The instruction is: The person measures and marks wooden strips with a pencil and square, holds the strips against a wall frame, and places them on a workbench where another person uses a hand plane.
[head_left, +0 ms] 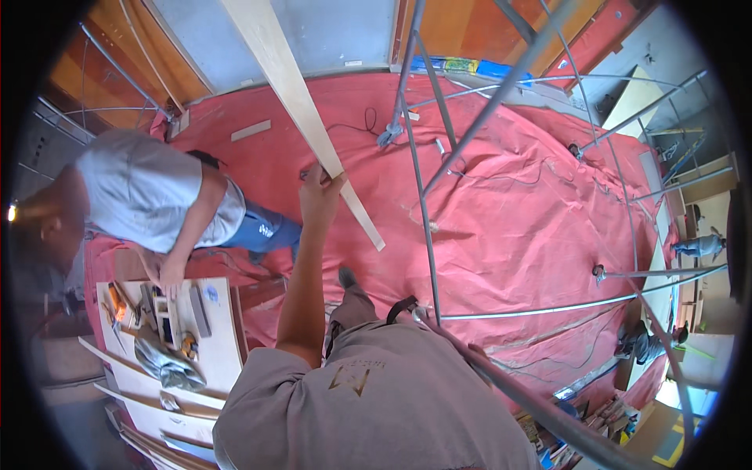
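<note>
While my right hand stays unseen, my left hand (319,188) clenches the long pale wooden plank (294,86) above the red tarp (517,227).

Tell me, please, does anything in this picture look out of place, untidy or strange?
Mostly a busy work site. The red sheet on the floor lies wrinkled, with loose cables across it. Tools lie jumbled on the board beside the other person. The left hand holds the long plank slanting. Nothing looks spilled or broken.
</note>
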Demonstrator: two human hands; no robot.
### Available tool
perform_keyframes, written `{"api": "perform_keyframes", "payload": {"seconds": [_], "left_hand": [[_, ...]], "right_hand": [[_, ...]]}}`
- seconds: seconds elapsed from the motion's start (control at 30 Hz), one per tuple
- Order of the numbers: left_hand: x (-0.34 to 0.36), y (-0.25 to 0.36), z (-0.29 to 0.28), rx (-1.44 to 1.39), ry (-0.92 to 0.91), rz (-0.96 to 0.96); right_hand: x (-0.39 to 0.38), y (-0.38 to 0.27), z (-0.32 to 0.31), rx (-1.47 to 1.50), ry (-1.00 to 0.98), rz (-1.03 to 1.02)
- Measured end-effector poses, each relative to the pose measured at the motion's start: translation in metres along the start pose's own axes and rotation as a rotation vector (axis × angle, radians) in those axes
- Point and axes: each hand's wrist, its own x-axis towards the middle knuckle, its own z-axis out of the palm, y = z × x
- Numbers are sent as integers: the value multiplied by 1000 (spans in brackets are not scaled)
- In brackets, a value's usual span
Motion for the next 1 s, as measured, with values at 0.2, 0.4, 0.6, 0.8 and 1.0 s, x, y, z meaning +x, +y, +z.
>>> {"api": "perform_keyframes", "payload": {"seconds": [0.2,0.4,0.6,0.8,1.0], "left_hand": [[104,3,-23,68,-41,-113],[189,5,-35,-30,-6,-2],[293,-13,-37,-103,62,19],[409,-24,-15,2,175,77],[512,-2,-23,-146,305,143]], "right_hand": [[67,-58,43,88,19,119],[118,-84,76,183,27,208],[196,-94,103,251,-11,295],[304,-99,128,307,-69,336],[415,-134,118,348,-133,379]]}}
